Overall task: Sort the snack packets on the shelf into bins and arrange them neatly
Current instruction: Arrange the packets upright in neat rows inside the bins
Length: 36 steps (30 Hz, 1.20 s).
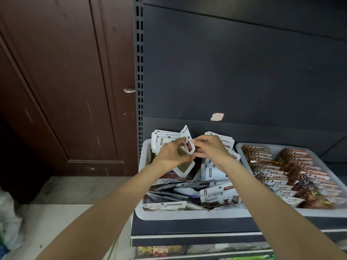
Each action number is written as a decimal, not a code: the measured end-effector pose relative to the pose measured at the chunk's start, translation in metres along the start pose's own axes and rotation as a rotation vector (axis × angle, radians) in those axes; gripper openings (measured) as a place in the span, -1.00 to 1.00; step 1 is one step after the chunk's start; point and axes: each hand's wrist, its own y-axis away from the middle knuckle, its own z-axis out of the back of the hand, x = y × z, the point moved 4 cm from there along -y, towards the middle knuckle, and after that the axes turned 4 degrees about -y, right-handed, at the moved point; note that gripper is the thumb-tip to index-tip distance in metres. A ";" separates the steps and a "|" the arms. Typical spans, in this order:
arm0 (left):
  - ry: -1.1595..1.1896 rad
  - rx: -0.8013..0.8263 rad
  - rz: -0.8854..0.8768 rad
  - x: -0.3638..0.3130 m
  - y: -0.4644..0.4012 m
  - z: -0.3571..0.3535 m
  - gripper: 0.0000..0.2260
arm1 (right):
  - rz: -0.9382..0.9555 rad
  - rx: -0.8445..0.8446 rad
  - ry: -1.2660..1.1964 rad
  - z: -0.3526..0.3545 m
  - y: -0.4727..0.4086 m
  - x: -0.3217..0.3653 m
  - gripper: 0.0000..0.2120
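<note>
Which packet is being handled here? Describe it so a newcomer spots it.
Start at the pale grey plastic left bin on the dark shelf. Above its back half, both hands pinch one small white packet with a red label. It alone is lifted, tilted, above the stacked packets.

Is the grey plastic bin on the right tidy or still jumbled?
Tidy. The right grey plastic bin holds brown snack packets lined up in overlapping rows, all facing the same way.

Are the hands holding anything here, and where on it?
Both hands hold white snack packets above the left bin: the left hand grips them from the left side, the right hand pinches the right edge.
</note>
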 end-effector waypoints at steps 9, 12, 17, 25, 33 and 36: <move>0.153 0.035 -0.089 0.014 0.006 0.026 -0.88 | 0.158 0.054 0.288 0.000 -0.004 0.004 -0.43; 0.047 0.005 -0.085 0.024 0.005 0.043 -0.85 | 0.250 0.042 0.473 -0.002 -0.008 0.005 -0.70; -0.114 -0.256 -0.059 0.030 0.005 0.056 -0.92 | 0.264 -0.024 0.575 -0.013 -0.015 -0.001 -0.91; -0.168 -0.239 0.018 0.044 0.025 0.054 -0.75 | 0.104 0.094 0.842 -0.039 -0.030 -0.040 -0.78; -0.162 0.377 0.042 0.056 0.050 0.027 -0.63 | 0.075 0.016 0.921 -0.032 -0.023 -0.036 -0.84; -0.137 0.424 0.092 0.056 0.054 0.028 -0.61 | 0.054 -0.029 0.938 -0.025 -0.020 -0.035 -0.74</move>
